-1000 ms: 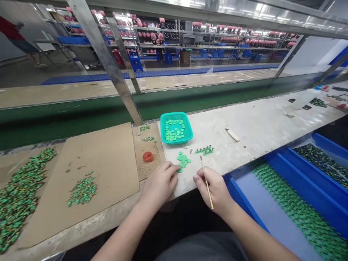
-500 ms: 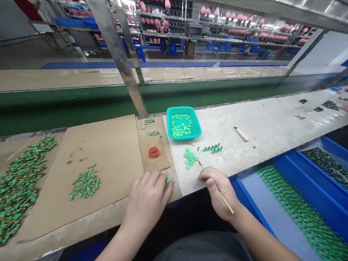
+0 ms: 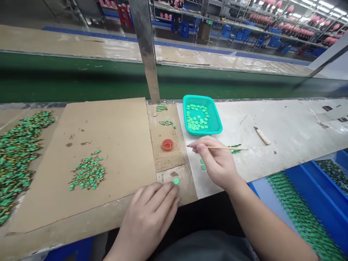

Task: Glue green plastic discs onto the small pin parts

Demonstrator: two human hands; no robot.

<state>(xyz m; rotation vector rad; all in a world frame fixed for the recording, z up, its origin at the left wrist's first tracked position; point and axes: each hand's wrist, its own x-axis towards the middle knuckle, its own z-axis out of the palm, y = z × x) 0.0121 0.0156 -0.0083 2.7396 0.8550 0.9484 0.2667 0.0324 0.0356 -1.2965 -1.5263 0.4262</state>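
My right hand (image 3: 219, 165) grips a thin wooden brush (image 3: 228, 148). The brush's dark tip points left, toward a small red cup (image 3: 168, 140) that holds some liquid. Flat on the table edge rests my left hand (image 3: 153, 210), its fingers stretched out and holding nothing. Just beyond its fingertips lies a single green disc (image 3: 176, 181); whether they touch it I cannot tell. A few loose green discs (image 3: 203, 167) show beside my right hand, which covers others. Behind that hand are green pieces with dark tops (image 3: 236, 151), partly hidden.
A teal basket (image 3: 216, 128) with green discs stands behind my right hand. Cardboard (image 3: 119, 145) at left carries a pile of green-and-gold pieces (image 3: 88, 172); a larger pile (image 3: 20, 156) lies farther left. A white-handled knife (image 3: 262, 136) lies right. Blue trays (image 3: 312, 185) stand below the table.
My view has shifted. My right hand has carried the brush from the loose discs up and left toward the red cup. The disc by my left thumb now lies on the table ahead of its fingertips.
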